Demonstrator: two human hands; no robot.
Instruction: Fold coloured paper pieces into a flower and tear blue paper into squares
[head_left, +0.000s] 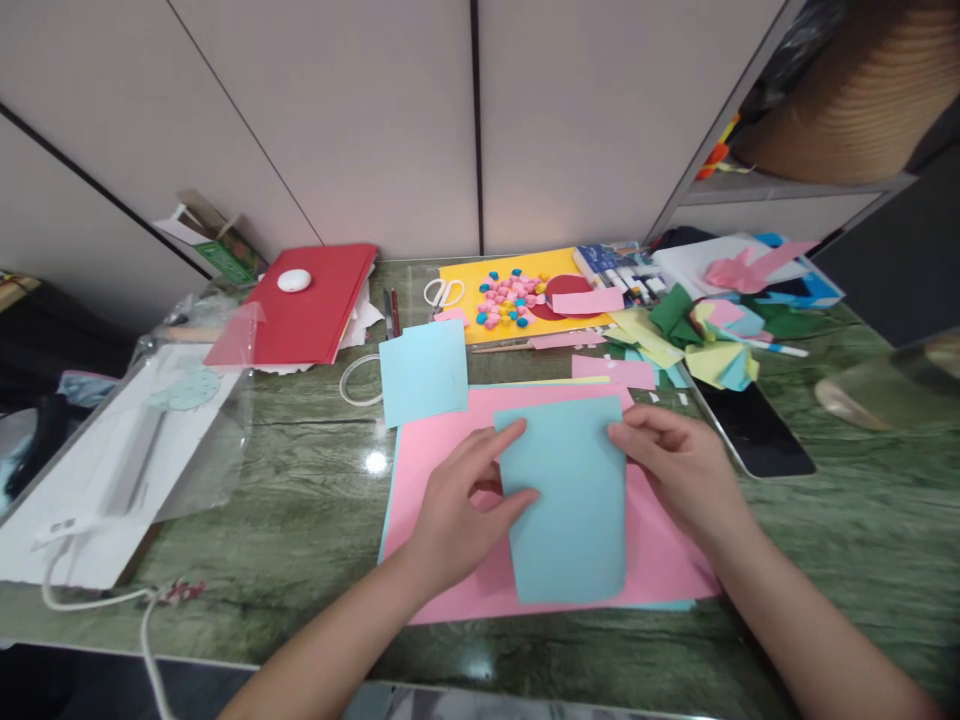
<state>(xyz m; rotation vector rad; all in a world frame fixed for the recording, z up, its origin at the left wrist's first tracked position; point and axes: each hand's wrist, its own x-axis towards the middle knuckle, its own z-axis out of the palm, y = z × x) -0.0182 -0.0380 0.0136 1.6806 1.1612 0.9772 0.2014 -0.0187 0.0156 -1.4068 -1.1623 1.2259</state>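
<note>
The green table [300,560] spreads before you, a large pink sheet [435,500] lying on it. Over that, your 2 hands grip 1 blue sheet [570,520]: your left hand [461,505] holds its left side, thumb and index finger on the face; your right hand [679,460] pinches it near the upper right corner. A smaller blue square [424,372] overlaps the pink sheet's far left corner.

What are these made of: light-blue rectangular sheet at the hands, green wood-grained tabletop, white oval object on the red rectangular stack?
Light-blue rectangular sheet: likely paper or thin card, matte; thin edges, even colour.
Green wood-grained tabletop: possibly laminate or coated wood, semi-gloss; it reflects light.
White oval object: probably hard plastic, smooth; rounded, softly shaded surface.
</note>
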